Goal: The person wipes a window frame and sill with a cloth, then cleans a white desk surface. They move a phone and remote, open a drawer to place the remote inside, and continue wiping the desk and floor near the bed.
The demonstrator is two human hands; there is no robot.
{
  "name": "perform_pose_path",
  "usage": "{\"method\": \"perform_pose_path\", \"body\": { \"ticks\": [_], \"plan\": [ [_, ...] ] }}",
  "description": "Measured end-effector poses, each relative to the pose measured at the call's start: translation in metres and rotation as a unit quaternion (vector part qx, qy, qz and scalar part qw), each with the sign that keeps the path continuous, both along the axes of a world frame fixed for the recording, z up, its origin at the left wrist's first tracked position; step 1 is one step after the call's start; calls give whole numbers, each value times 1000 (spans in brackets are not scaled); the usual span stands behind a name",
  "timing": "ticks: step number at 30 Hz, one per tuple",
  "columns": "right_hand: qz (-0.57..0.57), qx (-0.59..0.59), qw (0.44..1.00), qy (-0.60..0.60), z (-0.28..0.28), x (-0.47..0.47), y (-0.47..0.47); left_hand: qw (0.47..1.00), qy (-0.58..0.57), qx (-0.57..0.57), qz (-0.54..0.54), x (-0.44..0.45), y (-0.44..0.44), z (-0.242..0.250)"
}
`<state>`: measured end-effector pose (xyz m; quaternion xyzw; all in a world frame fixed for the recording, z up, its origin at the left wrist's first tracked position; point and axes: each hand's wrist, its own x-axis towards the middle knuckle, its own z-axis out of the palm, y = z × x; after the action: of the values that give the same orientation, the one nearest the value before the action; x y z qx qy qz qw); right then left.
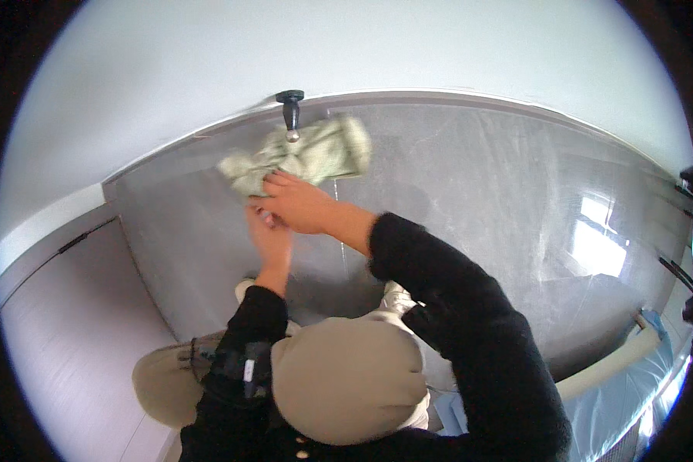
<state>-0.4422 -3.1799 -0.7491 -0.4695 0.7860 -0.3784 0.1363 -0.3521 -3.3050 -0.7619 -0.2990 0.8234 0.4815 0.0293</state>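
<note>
A crumpled pale green cloth (323, 150) is in front of me, blurred by motion. My right hand (303, 205) reaches in from the right and grips the cloth's near edge, fingers bent over it. My left hand (270, 239) is directly below the right one, close to the cloth's near left corner. Its fingers are curled and partly hidden by the right hand, so I cannot tell if they hold cloth. A black doorstop-like fitting (291, 112) with a round metal tip juts from the foot of the wall, overlapping the cloth in view.
Grey, glossy floor tiles (468, 190) reflect a bright window. A white wall (381, 46) runs along the far side. At the left is a greyish door or cabinet panel (75, 312). Blue plastic sheeting (618, 392) and a pale roll (612, 361) lie at lower right. My bent knees are below.
</note>
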Motion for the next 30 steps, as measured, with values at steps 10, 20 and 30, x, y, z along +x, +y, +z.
{"method": "perform_pose_path", "body": {
  "ticks": [10, 20, 30],
  "plan": [
    [-118, 228, 954, 156, -36, -61, 61, 997, -33, -69, -14, 36, -51, 16],
    [-556, 388, 733, 58, -35, -13, 427, 981, -34, -86, -170, -2, 20, 22],
    [-539, 316, 775, 89, -49, -5, 223, 993, 20, -8, -116, 2, 37, 15]
  ]
}}
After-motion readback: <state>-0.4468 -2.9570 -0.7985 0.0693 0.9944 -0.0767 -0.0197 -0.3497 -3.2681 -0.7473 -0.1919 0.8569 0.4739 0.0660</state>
